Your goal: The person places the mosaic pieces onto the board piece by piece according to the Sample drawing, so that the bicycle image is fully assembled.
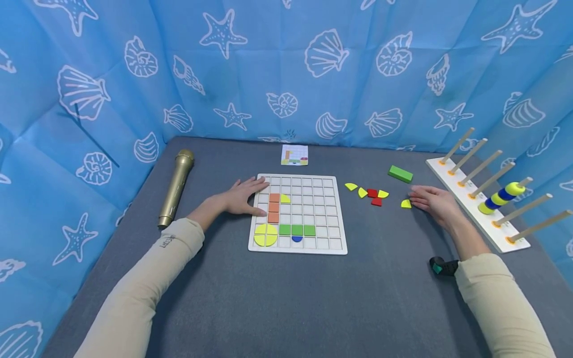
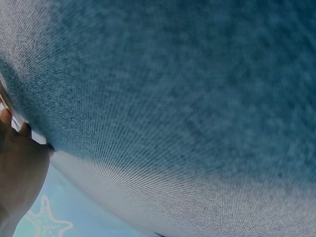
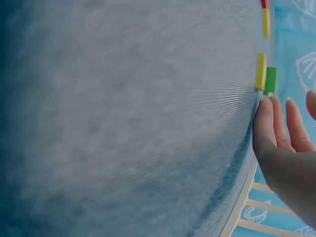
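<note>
My left hand rests at the left edge of a white grid board, its fingers spread and the thumb over the board. On the board are orange squares, green squares, a yellow circle of quarter pieces, one yellow quarter piece and a blue half-round piece. Off to the right, my right hand has its fingers extended beside a loose yellow quarter piece. A green block lies beyond those fingertips. Neither hand visibly holds anything.
Loose yellow pieces and red pieces lie between board and right hand. A pegged rack with yellow and blue beads stands far right. A gold microphone lies left, and a printed card sits behind the board.
</note>
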Available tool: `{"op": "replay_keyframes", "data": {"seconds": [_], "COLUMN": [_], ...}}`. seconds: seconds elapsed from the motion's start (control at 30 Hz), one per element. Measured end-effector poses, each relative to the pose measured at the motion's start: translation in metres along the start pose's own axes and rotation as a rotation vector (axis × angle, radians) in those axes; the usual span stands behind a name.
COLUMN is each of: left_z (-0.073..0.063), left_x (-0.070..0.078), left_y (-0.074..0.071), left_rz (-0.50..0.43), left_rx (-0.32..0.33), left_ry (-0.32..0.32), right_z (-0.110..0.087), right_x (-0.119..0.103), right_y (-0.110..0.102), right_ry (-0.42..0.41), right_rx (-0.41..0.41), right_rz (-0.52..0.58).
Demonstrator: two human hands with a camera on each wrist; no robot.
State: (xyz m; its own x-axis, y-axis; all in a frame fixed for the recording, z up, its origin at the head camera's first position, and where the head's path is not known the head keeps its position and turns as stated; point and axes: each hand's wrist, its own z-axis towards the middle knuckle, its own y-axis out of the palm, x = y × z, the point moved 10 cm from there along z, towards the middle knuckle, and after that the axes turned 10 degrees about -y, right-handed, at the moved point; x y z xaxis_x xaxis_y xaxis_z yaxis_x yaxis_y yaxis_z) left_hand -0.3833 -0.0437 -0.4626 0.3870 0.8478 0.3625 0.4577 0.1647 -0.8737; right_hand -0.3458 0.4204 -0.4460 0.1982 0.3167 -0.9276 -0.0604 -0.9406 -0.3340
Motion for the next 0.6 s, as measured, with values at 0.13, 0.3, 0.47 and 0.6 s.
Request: {"op": "replay_keyframes", "data": {"seconds": [0.13,0.3,0.47,0.6], "left_z": [0.0,0.0,0.0,0.0], "left_x": [0.001,0.002,0.002,0.0], "left_y": [0.0,-0.002,-0.001,0.001], "left_rz": [0.002,-0.003,-0.002,0.001], "left_rx": [0.002,0.003,0.003,-0.004], "left_ry": [0.002,0.004,0.002,-0.005], "right_z": [-0.003,-0.006,-0.006,-0.005], "right_x": [-0.003,-0.011,-0.016,-0.017], "right_y": [0.002,0.006,0.011,0.014], "right_ry": [-0.061,-0.162,-0.22,-0.233], "right_rx": [-0.013,-0.051,-0.038,-0.03], "right_rz": [-0.195,-0.437,-0.506,-0.517]}}
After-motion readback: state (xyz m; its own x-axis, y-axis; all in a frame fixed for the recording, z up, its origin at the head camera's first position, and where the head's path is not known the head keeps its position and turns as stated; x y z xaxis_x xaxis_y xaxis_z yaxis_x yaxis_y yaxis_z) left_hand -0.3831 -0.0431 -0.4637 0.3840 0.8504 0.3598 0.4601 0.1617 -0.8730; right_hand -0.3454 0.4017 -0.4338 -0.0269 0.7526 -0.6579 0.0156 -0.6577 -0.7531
